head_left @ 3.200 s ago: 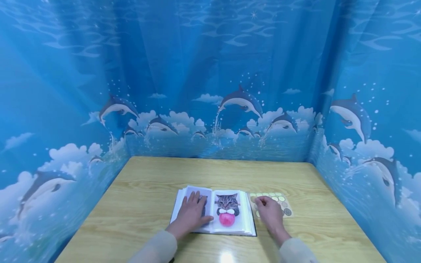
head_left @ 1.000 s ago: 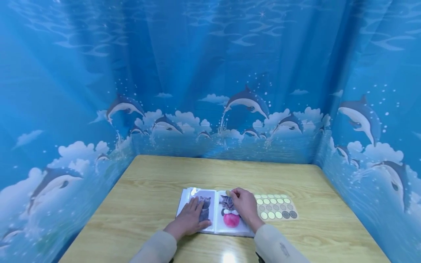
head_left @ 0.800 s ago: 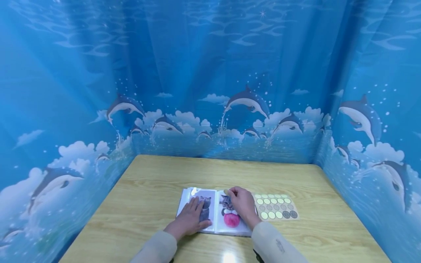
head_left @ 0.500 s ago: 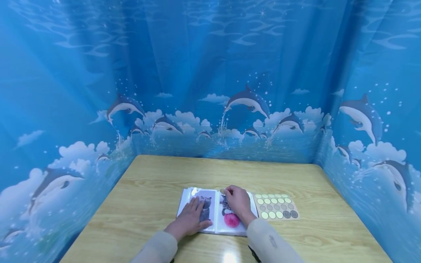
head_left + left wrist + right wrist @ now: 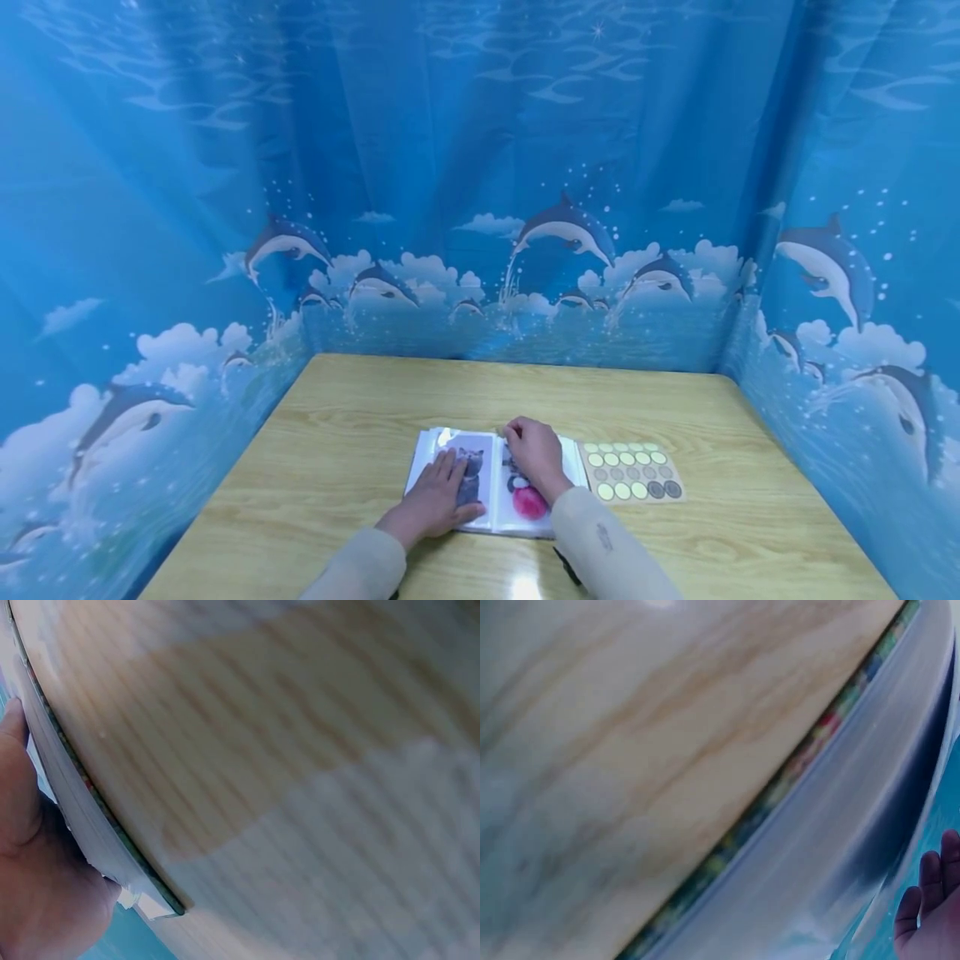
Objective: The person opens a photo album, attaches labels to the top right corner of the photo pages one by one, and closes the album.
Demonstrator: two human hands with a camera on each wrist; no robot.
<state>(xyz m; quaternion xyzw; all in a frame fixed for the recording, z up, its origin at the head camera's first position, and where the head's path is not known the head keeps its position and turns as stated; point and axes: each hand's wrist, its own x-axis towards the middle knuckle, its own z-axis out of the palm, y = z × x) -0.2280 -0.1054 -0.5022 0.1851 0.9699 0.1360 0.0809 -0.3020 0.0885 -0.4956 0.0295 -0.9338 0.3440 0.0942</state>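
Bent fingers [image 5: 931, 881] of the right hand [image 5: 538, 454] are drawn in at the top of the album's right page, beside the middle fold; whatever lies between the tips is hidden, so I cannot tell if they pinch anything. Spread and fairly straight, the left hand [image 5: 432, 500] rests on the left page, holding nothing. This open photo album [image 5: 574, 468] lies on the wood-grain table [image 5: 390, 392], with a card [image 5: 671, 463] of round discs touching or just beside its right edge. Marks on the two dark discs [image 5: 672, 489] are too small to read, as is a small grey print [image 5: 604, 537] on the right sleeve [image 5: 622, 558]. The left hand partly covers a grey kitten picture [image 5: 471, 467]; the right hides most of a cat's head above a pink ball [image 5: 530, 503]. Both sleeves run off the bottom edge, and the wrist views are blurred, each cutting its hand off.
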